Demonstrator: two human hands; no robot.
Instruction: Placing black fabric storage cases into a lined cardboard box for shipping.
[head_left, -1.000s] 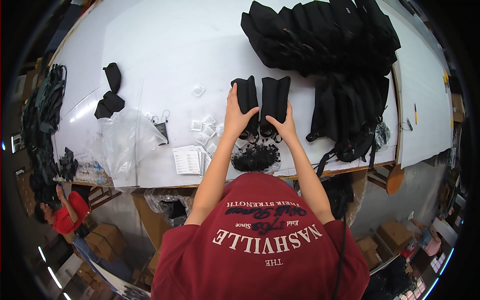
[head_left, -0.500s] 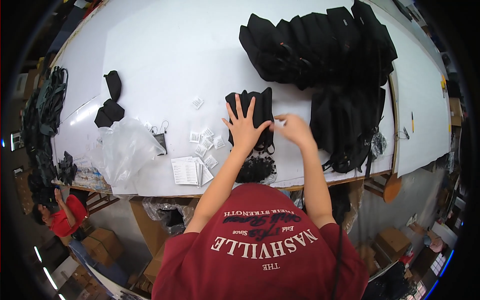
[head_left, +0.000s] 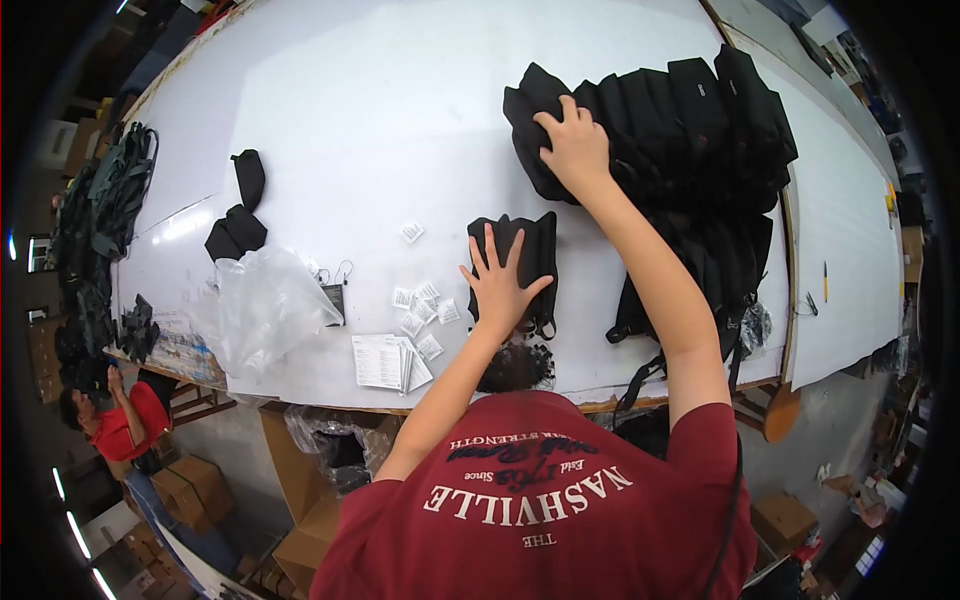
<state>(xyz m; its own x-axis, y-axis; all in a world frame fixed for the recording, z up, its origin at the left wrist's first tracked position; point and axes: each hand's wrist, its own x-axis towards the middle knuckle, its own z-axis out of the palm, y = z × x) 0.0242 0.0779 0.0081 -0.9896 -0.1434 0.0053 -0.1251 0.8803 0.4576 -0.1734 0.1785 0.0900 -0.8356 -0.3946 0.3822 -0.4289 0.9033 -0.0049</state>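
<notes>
My left hand (head_left: 503, 290) lies flat with fingers spread on a folded black fabric bag (head_left: 541, 245) near the front of the table. Thin cord loops stick out at that bag's lower end. Farther right, my right hand (head_left: 576, 150) reaches up to a row of upright black bags (head_left: 660, 120). Its fingers curl over the leftmost bag (head_left: 533, 92) of the row. Below the left hand, a tangle of small black cords (head_left: 530, 367) sits at the table edge, partly hidden by my body.
Small white packets (head_left: 412, 324) and a stack of printed white cards (head_left: 378, 362) lie left of my left forearm, beside a clear plastic bag (head_left: 270, 310). Black pouches (head_left: 236, 232) and dark straps (head_left: 105, 210) are farther left. More black bags (head_left: 705, 270) lie right. A person (head_left: 130, 415) in red is at lower left.
My right hand has left the folded bag's side and moved up and right to the row of black bags. My left hand stays spread on the folded bag. The view has shifted slightly.
</notes>
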